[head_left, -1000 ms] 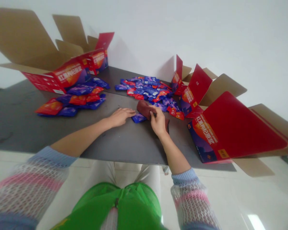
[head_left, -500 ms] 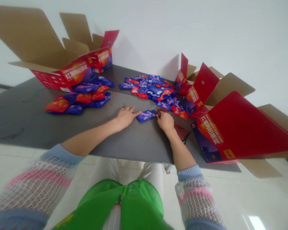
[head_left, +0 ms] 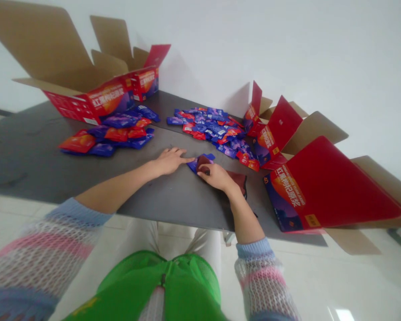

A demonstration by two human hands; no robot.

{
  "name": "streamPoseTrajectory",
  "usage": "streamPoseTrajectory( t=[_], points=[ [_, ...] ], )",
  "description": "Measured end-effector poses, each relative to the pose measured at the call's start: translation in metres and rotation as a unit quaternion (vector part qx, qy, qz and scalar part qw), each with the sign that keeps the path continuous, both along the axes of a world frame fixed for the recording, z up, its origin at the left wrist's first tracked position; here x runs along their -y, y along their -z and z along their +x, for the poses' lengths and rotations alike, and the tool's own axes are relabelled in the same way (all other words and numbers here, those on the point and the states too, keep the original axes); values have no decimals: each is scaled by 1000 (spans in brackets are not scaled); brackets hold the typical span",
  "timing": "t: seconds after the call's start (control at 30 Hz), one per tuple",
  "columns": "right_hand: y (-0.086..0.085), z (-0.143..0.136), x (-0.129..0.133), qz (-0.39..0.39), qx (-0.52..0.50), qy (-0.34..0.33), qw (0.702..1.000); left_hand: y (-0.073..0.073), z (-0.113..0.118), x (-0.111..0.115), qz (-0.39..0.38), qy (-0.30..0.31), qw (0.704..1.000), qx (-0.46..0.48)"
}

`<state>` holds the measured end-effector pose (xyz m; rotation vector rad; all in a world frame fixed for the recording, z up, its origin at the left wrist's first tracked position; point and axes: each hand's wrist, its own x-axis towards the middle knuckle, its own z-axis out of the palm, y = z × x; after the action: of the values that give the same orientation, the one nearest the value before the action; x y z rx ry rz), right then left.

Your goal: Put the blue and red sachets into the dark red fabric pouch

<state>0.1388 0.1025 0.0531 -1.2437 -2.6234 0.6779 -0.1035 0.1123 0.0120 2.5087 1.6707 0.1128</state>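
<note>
A: Item one, left hand [head_left: 169, 160]?

B: Flat on the desk [head_left: 36, 156], palm down, fingers spread and extended toward the right. Fingertips touch the left edge of a purple sachet [head_left: 195, 164]. It grips nothing.

A: Item two, right hand [head_left: 215, 175]?

B: Resting on the desk just right of the left hand, fingers curled over a dark red cloth [head_left: 237, 179]. Thumb and forefinger pinch the cloth's upper end, which lies over the purple sachet. Hand partly closed on the cloth; how firm the hold is cannot be told.

A: Location of the sachet?

B: Near the desk's front middle, between the two hands, partly covered by the cloth and the right fingers.

A: Other stock on the desk?

B: Middle pile [head_left: 214, 129] of purple and red sachets, loose, behind the hands and reaching toward the right. Left pile [head_left: 110, 133] of larger-looking purple and red sachets, well apart from the hands, lying in front of an open carton.

A: Cartons?

B: Left carton [head_left: 103, 98], red and purple print, brown flaps raised, at the desk's back left. A second small carton [head_left: 147, 82] behind it. Right carton [head_left: 307, 187], red, tilted, overhanging the desk's right edge. Further opened red cartons [head_left: 274, 129] between it and the middle pile.

A: Worker's dress?

B: Striped knit sleeves [head_left: 263, 276], pushed up the forearms; a green garment [head_left: 173, 285] at the lap.
</note>
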Motion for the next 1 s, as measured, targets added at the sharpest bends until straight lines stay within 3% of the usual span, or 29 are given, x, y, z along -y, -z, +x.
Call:
streamPoseTrajectory(
  t=[0.1, 0.17, 0.27, 0.37, 0.43, 0.53, 0.6, 0.67, 0.8, 0.9, 1.0],
  points=[
    [-13, 22, 0, -142, 13, -45, 989, 3, -12, -9, -23, 26, 999, 3],
    [-17, 39, -1, -164, 28, -21, 986, 5, -19, -13, -31, 40, 999, 11],
    [-17, 57, -8, -81, 78, 101, 989, 8, -24, -15, -28, 47, 998, 38],
    [-15, 63, -15, 1, 87, 216, 972, 9, -26, -13, -15, 45, 997, 54],
    [-12, 64, -18, 62, 8, 274, 960, 10, -26, -12, -5, 44, 997, 60],
    [-4, 60, -22, 174, -149, 323, 918, 14, -23, -15, 22, 35, 997, 72],
    [8, 54, -25, 216, -209, 288, 909, 19, -21, -20, 57, 31, 994, 87],
    [22, 44, -28, 225, -220, 227, 921, 25, -17, -28, 91, 37, 989, 110],
    [44, 21, -27, 202, -115, 149, 961, 33, -13, -38, 120, 43, 980, 151],
    [44, 9, -18, 134, -31, 73, 988, 34, -16, -37, 123, 55, 978, 161],
    [36, 9, -8, 56, -29, -74, 995, 32, -19, -33, 108, 59, 978, 170]
  ],
)
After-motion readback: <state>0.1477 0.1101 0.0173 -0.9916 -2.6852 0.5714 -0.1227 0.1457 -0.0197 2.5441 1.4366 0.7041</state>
